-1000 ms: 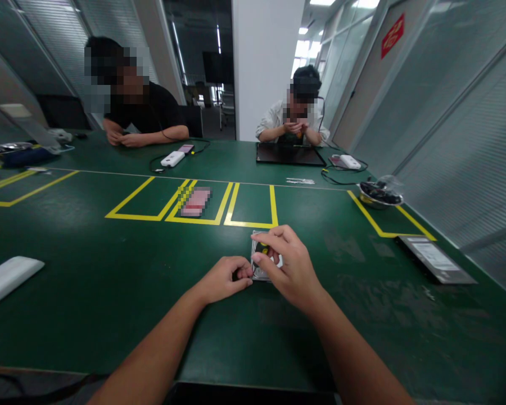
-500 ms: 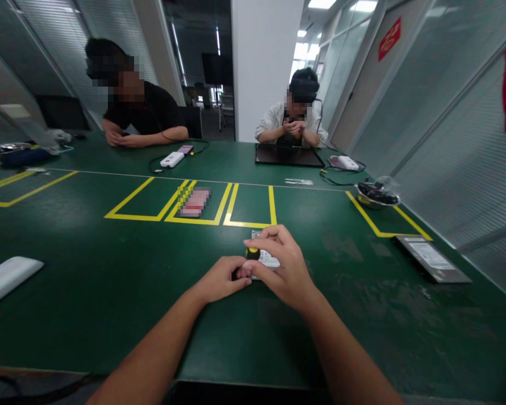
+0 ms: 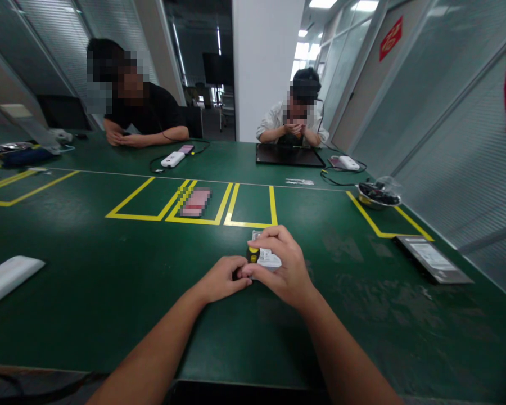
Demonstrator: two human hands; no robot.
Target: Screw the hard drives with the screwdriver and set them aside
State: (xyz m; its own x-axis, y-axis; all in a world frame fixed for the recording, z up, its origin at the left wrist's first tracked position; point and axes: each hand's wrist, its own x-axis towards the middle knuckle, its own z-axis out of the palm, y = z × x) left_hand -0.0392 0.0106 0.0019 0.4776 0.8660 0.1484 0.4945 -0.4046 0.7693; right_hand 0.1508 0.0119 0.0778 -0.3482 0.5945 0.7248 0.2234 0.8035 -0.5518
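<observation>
Head view: the screwdriver handle [image 3: 253, 255] has shifted to the left edge of the hard drive [image 3: 270, 259], the right hand [image 3: 289, 263] loosely pinching it; the left hand [image 3: 221, 279] curls there, grip unclear.

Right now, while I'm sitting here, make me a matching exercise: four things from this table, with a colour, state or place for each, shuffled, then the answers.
1. tool handle
2. small flat block
3. metal bowl
4. black panel

A. heaped with dark items
B. in front of the person in a pale shirt
C. yellow and black
D. white label, beside the right hand's palm

Pairs: 1-C, 2-D, 3-A, 4-B
</observation>
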